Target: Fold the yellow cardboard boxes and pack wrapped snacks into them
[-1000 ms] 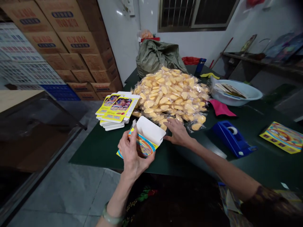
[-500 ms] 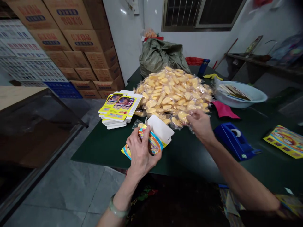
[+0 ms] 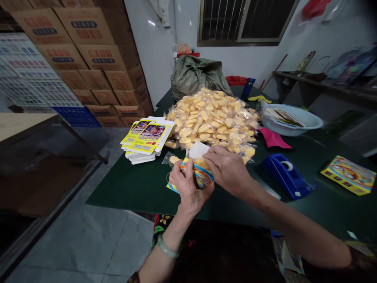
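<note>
The left hand clasps the box, its mouth (flap raised) meeting the right hand, fingers pinched on a yellow piece.

The right hand was at the 6 o'clock edge of the pile of clear-wrapped yellow pieces a second ago, then at its 5 o'clock edge, pinching a packet. It has now crossed to the 1 o'clock side of the printed carton, its fingertips at the opening, where a yellow piece now shows. The fingers now cover part of the white flap, which stood in fuller view earlier. The left hand has carried the carton toward 3 o'clock, uncovering a lone wrapped piece at the carton's 10 o'clock.
</note>
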The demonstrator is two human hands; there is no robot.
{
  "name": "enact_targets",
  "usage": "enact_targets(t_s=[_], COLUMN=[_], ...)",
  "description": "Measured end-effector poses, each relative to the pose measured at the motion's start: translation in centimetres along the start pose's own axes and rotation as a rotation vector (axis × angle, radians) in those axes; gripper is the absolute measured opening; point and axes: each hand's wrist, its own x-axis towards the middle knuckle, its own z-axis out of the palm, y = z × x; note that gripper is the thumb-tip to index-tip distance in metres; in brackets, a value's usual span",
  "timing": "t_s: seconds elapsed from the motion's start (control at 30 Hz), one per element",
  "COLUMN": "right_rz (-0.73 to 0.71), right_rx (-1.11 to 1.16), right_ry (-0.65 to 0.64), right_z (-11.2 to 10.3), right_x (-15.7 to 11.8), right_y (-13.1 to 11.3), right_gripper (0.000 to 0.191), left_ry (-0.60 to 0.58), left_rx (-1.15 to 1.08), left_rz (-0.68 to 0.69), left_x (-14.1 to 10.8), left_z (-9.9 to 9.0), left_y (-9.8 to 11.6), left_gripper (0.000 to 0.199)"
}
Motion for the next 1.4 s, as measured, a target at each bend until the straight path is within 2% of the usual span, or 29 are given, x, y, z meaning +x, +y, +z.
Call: enact_targets(t_s=[0.1,0.17,0.23,0.37,0.5,0.63,0.73,0.8,0.87,0.93,1.0,1.03,1.07,1.13,1.2,1.3,1.4], right_rz=[-0.005,-0.035,-0.103,-0.199,-0.205,-0.217,-0.254,-0.253,-0.249,-0.179,0.019,0.144,0.258,0.42,0.492,0.537,0.529], right_rx=[-0.01,-0.072,-0.12,-0.091,-0.089,-0.102,-0.074,0.03,0.274,0.548,0.754,0.842,0.937,1.15,1.321,1.45,1.453], right_ry=[0.011,0.043,0.014,-0.099,-0.178,-0.276,-0.356,-0.344,-0.219,0.012,0.249,0.317,0.33,0.231,0.09,-0.046,-0.144], right_z=[-0.9,-0.3,0.8,2.6,2.2,1.1,1.0,1.4,1.9,2.6,3.4,3.9,4.4,5.3,5.9,6.1,5.8], right_x=[0.3,0.3,0.4,0.5,0.3,0.4,0.9,1.0,0.5,-0.6,-2.1,-2.8,-3.4,-4.0,-3.8,-2.6,-1.6], right_y=[-0.6,-1.0,-1.4,-1.8,-2.3,-2.8,-2.8,-2.5,-1.8,-1.0,-0.3,0.0,0.2,0.3,0.2,0.3,0.4], right_gripper=[0.024,0.023,0.024,0.022,0.018,0.021,0.018,0.016,0.012,0.015,0.022,0.024,0.023,0.021,0.02,0.025,0.025], left_ry=[0.105,0.145,0.171,0.18,0.15,0.058,0.045,0.115,0.176,0.199,0.214,0.22,0.222,0.209,0.193,0.19,0.181], left_rx=[-0.037,-0.058,-0.08,-0.184,-0.269,-0.546,-0.702,-0.699,-0.636,-0.569,-0.534,-0.525,-0.518,-0.507,-0.515,-0.572,-0.675], left_rz=[-0.06,-0.099,-0.139,-0.259,-0.312,-0.302,-0.384,-0.448,-0.482,-0.451,-0.365,-0.323,-0.289,-0.264,-0.266,-0.322,-0.441], left_x=[-0.4,-0.6,-0.7,-1.2,-2.0,-1.9,-0.9,-0.2,0.0,-0.1,-0.3,-0.3,-0.4,-0.3,-0.2,0.0,0.4], left_z=[0.6,1.0,1.3,1.4,0.5,-1.2,-2.0,-2.0,-1.6,-1.4,-1.3,-1.4,-1.5,-1.9,-2.3,-2.7,-2.9], left_y=[-0.1,-0.3,-0.5,-1.1,-2.3,-4.0,-4.7,-4.7,-4.6,-4.5,-4.6,-4.6,-4.6,-4.6,-4.4,-4.4,-4.5], left_gripper=[0.1,0.101,0.101,0.102,0.098,0.082,0.056,0.04,0.032,0.027,0.021,0.017,0.015,0.013,0.016,0.023,0.022])
